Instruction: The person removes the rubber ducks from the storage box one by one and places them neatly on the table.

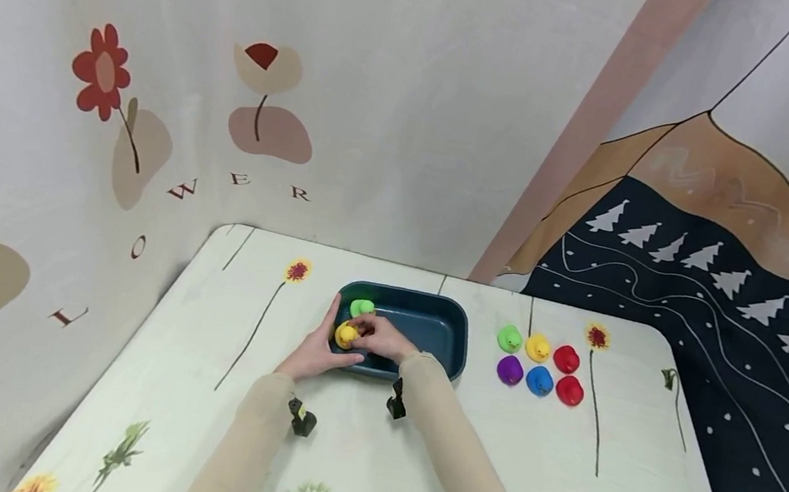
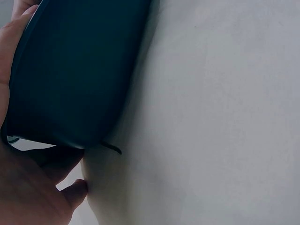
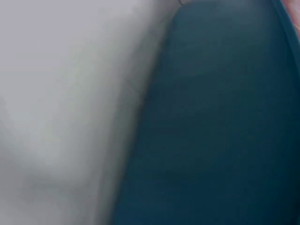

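Note:
A dark teal rectangular tray (image 1: 428, 333) sits on the table. At its left end my left hand (image 1: 314, 352) rests against the corner, fingers stretched along the left side and thumb by the front rim. In the left wrist view, that hand (image 2: 23, 187) lies beside the tray wall (image 2: 75, 70). My right hand (image 1: 383, 339) reaches over the front rim and pinches a yellow toy duck (image 1: 346, 335) inside the tray's left end. Behind it in the tray is a green toy duck (image 1: 361, 307). The right wrist view shows mostly the tray's outer wall (image 3: 211, 117).
Right of the tray stand more toy ducks in two rows: green (image 1: 509, 339), yellow (image 1: 537, 348) and red (image 1: 565, 359) behind, purple (image 1: 509, 370), blue (image 1: 539, 381) and another red duck (image 1: 569, 391) in front. A printed white cloth (image 1: 349, 458) covers the table; curtains hang behind.

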`<state>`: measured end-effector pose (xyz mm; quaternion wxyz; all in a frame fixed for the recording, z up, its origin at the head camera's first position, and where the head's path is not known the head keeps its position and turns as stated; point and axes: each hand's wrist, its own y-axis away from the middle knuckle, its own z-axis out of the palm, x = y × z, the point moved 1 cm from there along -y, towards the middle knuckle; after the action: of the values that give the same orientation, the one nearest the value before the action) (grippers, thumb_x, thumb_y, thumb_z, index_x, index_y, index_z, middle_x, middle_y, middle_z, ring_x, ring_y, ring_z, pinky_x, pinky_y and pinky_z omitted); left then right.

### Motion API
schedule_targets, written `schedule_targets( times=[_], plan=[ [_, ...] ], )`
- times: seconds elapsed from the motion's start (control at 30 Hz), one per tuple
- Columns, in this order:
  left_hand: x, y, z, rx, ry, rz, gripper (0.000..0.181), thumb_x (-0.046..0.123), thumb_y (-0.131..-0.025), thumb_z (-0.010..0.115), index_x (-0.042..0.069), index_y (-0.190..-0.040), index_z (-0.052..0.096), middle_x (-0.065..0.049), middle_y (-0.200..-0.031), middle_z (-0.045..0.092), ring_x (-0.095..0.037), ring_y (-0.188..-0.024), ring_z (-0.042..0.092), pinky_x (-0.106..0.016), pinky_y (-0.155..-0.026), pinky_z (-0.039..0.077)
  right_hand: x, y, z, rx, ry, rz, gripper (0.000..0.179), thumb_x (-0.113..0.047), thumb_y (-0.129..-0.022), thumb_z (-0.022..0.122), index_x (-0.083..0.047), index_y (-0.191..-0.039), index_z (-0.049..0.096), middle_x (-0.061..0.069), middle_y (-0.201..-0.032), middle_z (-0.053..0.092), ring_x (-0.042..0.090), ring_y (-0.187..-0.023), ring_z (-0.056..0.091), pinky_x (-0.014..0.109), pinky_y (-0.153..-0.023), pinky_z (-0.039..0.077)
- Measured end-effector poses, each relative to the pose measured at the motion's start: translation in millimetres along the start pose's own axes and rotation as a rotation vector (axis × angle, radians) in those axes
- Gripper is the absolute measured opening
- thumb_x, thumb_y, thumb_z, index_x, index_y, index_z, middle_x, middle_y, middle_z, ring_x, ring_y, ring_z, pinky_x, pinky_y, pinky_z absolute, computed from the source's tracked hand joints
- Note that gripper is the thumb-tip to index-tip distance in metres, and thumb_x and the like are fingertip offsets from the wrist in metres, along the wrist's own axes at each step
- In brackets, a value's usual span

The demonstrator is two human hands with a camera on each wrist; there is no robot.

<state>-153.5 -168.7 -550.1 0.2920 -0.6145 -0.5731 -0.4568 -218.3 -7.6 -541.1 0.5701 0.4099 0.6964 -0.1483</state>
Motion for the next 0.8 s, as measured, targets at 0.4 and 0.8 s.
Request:
schedule_targets(
  times=[0.4, 0.8],
  plan=[
    [2.0, -0.4, 0.9, 0.003, 0.002, -0.002, 0.113, 0.034, -0.083, 0.078, 0.027, -0.155, -0.009, -0.02, -0.158, 0.013, -0.042, -0.14, 0.02, -0.058, -0.11, 0.022, 8.5, 1.4, 4.5, 0.124, 0.029, -0.052, 0.026, -0.005, -0.087, 0.071, 0.002, -0.112, 0.066, 0.007, -0.097, 0.061, 0.015, -0.08, 0.054, 0.024, -0.071, 0.049],
    [-2.0, -1.9, -0.3, 0.009, -0.007, 0.006, 0.115, 0.036, -0.081, 0.078, 0.027, -0.155, -0.009, -0.021, -0.158, 0.012, -0.043, -0.14, 0.02, -0.06, -0.109, 0.022, 15.0, 14.6, -7.0, 0.146, 0.014, -0.053, 0.026, -0.005, -0.087, 0.07, 0.001, -0.113, 0.065, 0.007, -0.097, 0.062, 0.016, -0.08, 0.054, 0.024, -0.067, 0.049]
  ],
)
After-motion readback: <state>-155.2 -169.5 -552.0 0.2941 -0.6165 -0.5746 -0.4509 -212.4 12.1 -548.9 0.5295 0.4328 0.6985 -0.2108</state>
